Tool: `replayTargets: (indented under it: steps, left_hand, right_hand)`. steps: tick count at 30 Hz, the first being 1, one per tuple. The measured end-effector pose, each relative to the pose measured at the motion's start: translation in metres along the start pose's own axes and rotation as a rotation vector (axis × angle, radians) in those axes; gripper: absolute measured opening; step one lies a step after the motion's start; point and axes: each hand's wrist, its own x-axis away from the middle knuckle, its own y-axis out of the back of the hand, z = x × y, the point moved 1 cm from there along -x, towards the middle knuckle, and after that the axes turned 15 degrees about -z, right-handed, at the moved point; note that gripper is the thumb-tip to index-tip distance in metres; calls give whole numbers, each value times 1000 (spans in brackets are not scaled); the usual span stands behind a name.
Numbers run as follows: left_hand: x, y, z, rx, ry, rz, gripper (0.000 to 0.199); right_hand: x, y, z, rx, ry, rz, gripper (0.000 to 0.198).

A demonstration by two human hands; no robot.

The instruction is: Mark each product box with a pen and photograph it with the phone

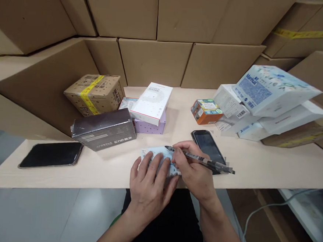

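Note:
My right hand [194, 167] is closed around a dark pen [203, 160], which slants from upper left to lower right. The pen's tip is at the upper edge of a small light-blue patterned packet [173, 169], near the front edge of the table. Across this packet lies my left hand [151, 183], its fingers spread and pressing on the top, its thumb along the near side. The fingers cover much of the packet, so its kind is hard to make out. Partly behind my right hand rests a black phone [209, 144].
To the left are another dark phone [51, 154], a dark wrapped box [105, 130], a taped carton [97, 92] and a white power bank box [153, 102] on a purple box [150, 127]. An orange box [206, 111] and stacked tissue packs [274, 90] stand right. Cardboard boxes [154, 61] wall the back.

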Motion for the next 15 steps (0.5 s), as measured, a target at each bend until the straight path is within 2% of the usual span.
replayTargets:
  steps: [6, 15]
  left_hand:
    - [-1, 1, 0, 6, 5, -13, 37]
    - [-2, 0, 1, 14, 9, -45, 34]
  right_hand:
    - [-1, -5, 3, 95, 144, -37, 18]
    - [-2, -8, 3, 167, 178, -9, 19]
